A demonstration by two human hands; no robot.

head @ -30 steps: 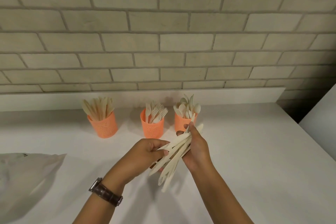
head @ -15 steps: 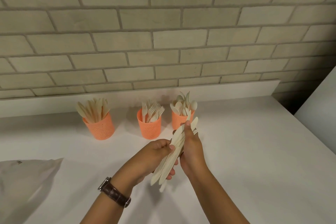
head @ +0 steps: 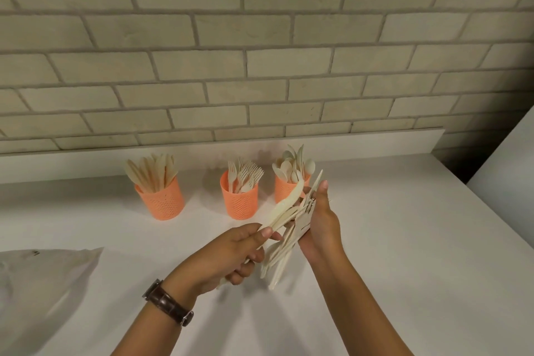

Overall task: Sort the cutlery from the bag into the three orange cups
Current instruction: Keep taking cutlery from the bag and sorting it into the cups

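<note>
Three orange mesh cups stand in a row near the wall: the left cup (head: 161, 201) with knives, the middle cup (head: 239, 201) with forks, the right cup (head: 287, 189) with spoons, partly hidden behind the held cutlery. My right hand (head: 319, 225) holds a bundle of pale wooden cutlery (head: 284, 240) upright over the counter, in front of the right cup. My left hand (head: 231, 254) pinches one piece (head: 286, 206) of that bundle between thumb and fingers. The bag (head: 37, 283) lies flat at the lower left.
The white counter (head: 404, 240) runs back to a low white ledge (head: 202, 150) under the brick wall. A white panel (head: 508, 165) rises at the right edge. A watch sits on my left wrist (head: 169, 302).
The bundle has fanned out in my right hand, and my left hand has drawn one piece a little out to the left of it.
</note>
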